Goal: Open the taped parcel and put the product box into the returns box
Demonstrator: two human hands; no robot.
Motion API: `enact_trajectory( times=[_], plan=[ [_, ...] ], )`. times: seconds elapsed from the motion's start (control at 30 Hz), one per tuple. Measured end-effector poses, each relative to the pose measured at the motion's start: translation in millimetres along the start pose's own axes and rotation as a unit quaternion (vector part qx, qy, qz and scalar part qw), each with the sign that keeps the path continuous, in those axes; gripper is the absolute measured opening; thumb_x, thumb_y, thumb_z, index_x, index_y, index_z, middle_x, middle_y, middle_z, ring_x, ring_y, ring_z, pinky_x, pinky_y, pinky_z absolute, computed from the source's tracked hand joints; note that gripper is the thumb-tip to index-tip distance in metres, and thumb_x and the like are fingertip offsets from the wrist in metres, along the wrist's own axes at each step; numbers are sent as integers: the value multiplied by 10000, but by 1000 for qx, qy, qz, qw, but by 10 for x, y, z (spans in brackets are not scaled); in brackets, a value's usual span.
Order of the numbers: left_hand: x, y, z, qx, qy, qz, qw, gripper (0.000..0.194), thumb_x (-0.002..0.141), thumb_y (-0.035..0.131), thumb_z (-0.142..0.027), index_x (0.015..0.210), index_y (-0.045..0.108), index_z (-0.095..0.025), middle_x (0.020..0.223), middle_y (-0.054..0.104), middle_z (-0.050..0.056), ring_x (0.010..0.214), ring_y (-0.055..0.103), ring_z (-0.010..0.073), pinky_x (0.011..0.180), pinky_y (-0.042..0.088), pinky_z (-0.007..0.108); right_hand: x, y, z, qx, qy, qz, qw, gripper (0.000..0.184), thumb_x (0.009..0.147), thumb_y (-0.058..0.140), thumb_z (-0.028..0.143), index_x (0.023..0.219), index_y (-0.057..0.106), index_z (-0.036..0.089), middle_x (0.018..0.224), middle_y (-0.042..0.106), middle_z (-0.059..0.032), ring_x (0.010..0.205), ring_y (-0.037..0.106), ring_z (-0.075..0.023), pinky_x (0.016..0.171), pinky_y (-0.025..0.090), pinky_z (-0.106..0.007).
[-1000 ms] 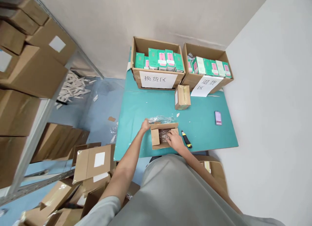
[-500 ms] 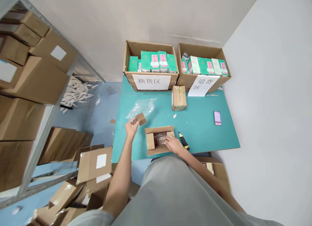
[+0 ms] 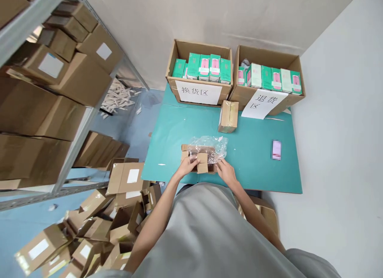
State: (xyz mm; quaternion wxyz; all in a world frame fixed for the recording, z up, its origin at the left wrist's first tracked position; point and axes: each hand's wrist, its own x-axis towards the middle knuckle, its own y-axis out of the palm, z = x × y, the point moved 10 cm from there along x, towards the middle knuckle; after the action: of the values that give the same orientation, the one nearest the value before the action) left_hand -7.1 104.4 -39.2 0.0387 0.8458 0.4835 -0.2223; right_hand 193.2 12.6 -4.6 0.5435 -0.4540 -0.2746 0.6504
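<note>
A small open cardboard box (image 3: pixel 198 158) lies near the front edge of the teal table (image 3: pixel 251 150). Clear plastic wrap (image 3: pixel 209 144) spills over its top and right side. My left hand (image 3: pixel 188 165) grips the box's left end with curled fingers. My right hand (image 3: pixel 225 171) is closed on the plastic wrap at the box's right end. What is inside the wrap is too unclear to name.
A small sealed carton (image 3: pixel 228 116) stands further back. Two big open cartons (image 3: pixel 198 72) (image 3: pixel 269 80) with green and pink packs and paper labels line the wall. A phone (image 3: pixel 276 149) lies at the right. Shelving (image 3: pixel 44 90) with boxes and a heap of flattened cartons (image 3: pixel 98 226) fill the left.
My left hand, out to the left with a cardboard scrap and plastic, has come back to the box. The plastic now lies over the box. The camera view shifted left.
</note>
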Motion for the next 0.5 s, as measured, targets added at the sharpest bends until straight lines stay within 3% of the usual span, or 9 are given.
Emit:
enact_trajectory(
  times=[0.07, 0.17, 0.23, 0.3, 0.43, 0.5],
  plan=[
    [-37, -199, -36, 111, 27, -67, 991, 334, 950, 710, -530, 962, 783, -205, 1182, 834, 134, 1273, 720, 355, 1160, 556, 493, 7, 14, -36, 31, -5, -10, 999, 416, 1156, 487, 245, 1505, 712, 259, 1473, 731, -114, 1271, 744, -271, 1021, 615, -349],
    [-114, -529, -73, 284, 27, -153, 946, 228, 992, 665, -378, 1003, 788, -186, 1322, 789, 193, 1377, 671, 380, 1209, 517, 497, 37, 65, -79, 76, -11, -20, 997, 512, 1110, 466, 174, 1578, 665, 234, 1489, 726, -129, 1285, 749, -265, 1075, 613, -374],
    [-92, -638, 1, 367, -11, -136, 920, 236, 1032, 624, -338, 1011, 791, -171, 1237, 800, 209, 1263, 726, 380, 1121, 560, 480, 50, 88, -113, 92, -8, -21, 995, 556, 1084, 463, 143, 1602, 647, 229, 1491, 733, -133, 1291, 753, -258, 1097, 609, -376],
    [-22, -647, 76, 417, -31, -83, 905, 227, 1041, 624, -303, 948, 794, -185, 1107, 815, 183, 1149, 759, 359, 1060, 575, 446, 60, 91, -151, 84, 10, -15, 996, 580, 1091, 494, 170, 1659, 589, 239, 1451, 763, -125, 1274, 765, -265, 1077, 616, -381],
    [144, -557, 64, 445, -16, -36, 895, 121, 934, 741, -196, 821, 784, -213, 1059, 818, 172, 1225, 729, 373, 1118, 544, 439, 104, 43, -145, 15, 72, 28, 997, 774, 1139, 603, 359, 1826, 279, 208, 1335, 822, -138, 1160, 811, -305, 998, 628, -399],
    [206, -472, 45, 451, -16, -30, 892, 88, 889, 772, -150, 816, 787, -199, 1075, 811, 204, 1274, 712, 407, 1137, 538, 458, 147, -4, -43, -22, 79, 45, 996, 801, 1153, 609, 411, 1831, 242, 196, 1355, 813, -166, 1135, 820, -314, 976, 623, -392]
  ],
)
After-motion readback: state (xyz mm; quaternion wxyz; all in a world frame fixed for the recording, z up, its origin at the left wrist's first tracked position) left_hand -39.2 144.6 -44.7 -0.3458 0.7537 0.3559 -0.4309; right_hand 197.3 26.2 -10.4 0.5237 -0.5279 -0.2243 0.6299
